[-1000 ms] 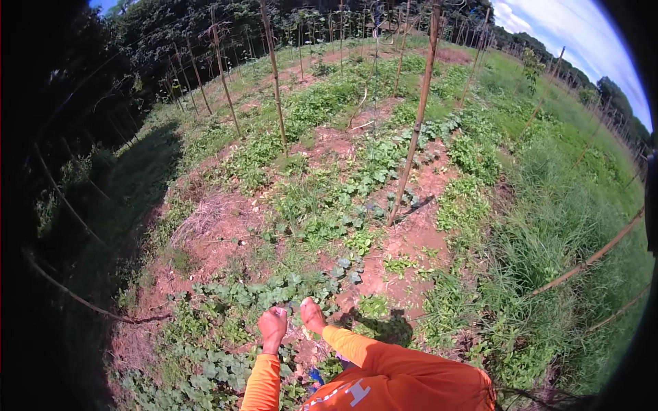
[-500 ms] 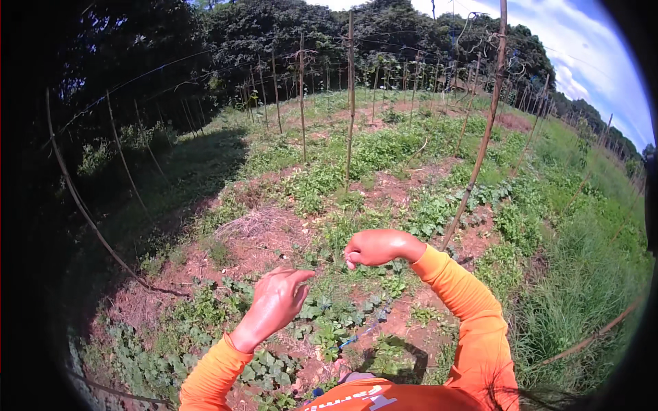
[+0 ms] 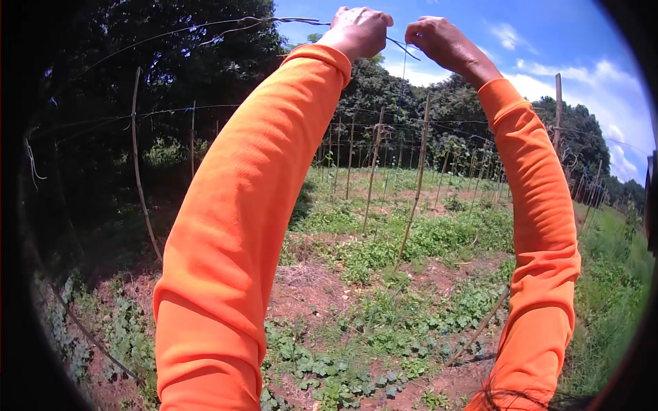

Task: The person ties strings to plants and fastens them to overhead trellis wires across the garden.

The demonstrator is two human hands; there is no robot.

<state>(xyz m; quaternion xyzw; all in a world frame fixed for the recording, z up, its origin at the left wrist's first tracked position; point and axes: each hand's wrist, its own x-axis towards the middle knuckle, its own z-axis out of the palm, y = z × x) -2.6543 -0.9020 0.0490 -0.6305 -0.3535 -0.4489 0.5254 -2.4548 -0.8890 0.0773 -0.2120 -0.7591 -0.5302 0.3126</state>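
Both my arms, in orange sleeves, are raised toward the top of the view. My left hand [image 3: 360, 32] is closed around a thin dark wire [image 3: 295, 20], which comes in from the left; a short end of it sticks out past the fist. Close by on the right, my right hand [image 3: 445, 45] has its fingers pinched together at a thin string [image 3: 403, 75] that hangs down below the fingertips. Exactly how the string meets the wire is too small to make out.
Wooden stakes [image 3: 416, 185] stand across the plot, joined by thin lines. Low green plants [image 3: 439, 236] and dry reddish soil [image 3: 308, 288] cover the ground. A leaning pole [image 3: 483, 325] stands beside my right arm. Dark trees [image 3: 171, 41] rise at left, tall grass [image 3: 613, 274] at right.
Both hands have gone from low over the plants to high overhead, and the view has tilted upward. The left hand now grips the wire, and the right pinches at the string.
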